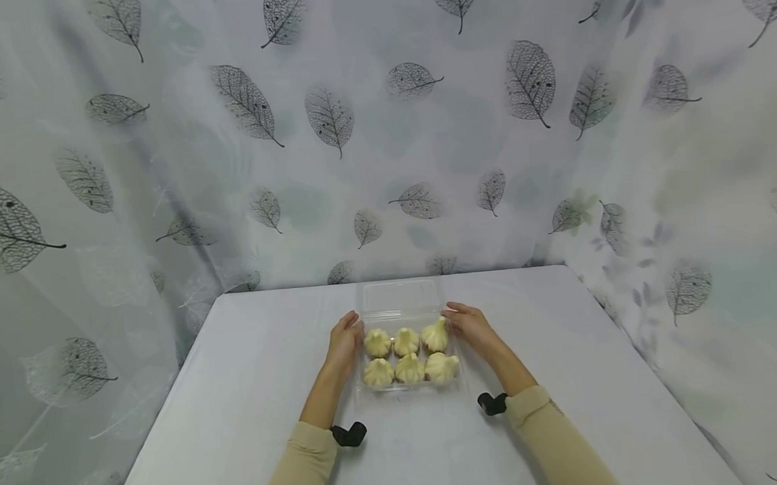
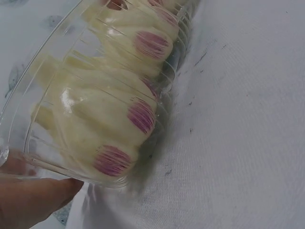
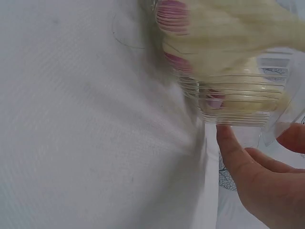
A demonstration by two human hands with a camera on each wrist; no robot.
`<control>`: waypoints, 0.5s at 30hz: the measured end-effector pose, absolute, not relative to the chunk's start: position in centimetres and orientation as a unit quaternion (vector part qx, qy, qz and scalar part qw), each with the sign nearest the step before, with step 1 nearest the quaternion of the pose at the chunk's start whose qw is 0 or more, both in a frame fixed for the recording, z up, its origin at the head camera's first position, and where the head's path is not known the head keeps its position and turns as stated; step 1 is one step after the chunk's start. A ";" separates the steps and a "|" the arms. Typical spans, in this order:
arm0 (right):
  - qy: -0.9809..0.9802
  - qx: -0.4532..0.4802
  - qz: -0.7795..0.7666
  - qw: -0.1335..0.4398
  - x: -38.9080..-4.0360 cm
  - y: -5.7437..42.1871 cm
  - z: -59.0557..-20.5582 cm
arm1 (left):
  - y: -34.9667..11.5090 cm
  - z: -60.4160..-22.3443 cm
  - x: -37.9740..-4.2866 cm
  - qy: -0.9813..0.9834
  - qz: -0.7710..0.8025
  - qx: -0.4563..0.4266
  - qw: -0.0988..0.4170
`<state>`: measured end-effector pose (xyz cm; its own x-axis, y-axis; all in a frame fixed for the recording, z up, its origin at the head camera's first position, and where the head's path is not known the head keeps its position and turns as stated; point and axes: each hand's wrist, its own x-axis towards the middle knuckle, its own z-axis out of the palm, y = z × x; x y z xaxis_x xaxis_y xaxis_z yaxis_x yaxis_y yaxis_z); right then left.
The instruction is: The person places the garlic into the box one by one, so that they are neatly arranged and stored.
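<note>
Several pale garlic bulbs sit in two rows inside a clear plastic clamshell container, whose lid lies folded back on the far side. My left hand holds the left side of the container; the left wrist view shows its fingers at the rim, close to bulbs marked with purple patches. At the opposite side, my right hand grips the container, with the thumb at the rim and a fingertip against the ribbed wall.
A white cloth covers the table, and the container stands on its far half. Behind and at both sides hang curtains printed with grey leaves. Black wrist mounts sit at both sleeve cuffs.
</note>
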<state>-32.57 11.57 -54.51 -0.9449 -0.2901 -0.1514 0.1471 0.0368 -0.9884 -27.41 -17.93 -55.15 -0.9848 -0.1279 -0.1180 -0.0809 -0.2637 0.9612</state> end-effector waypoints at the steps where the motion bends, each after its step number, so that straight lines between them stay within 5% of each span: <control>1: 0.700 -0.052 -0.694 0.160 -32.7 11.6 -54.7 | -17.9 -55.1 -27.4 -0.604 -0.792 0.084 0.015; 15: 0.647 -0.031 -0.743 0.170 -32.6 12.1 -55.4 | -17.9 -55.5 -27.5 -0.527 -0.848 0.054 0.019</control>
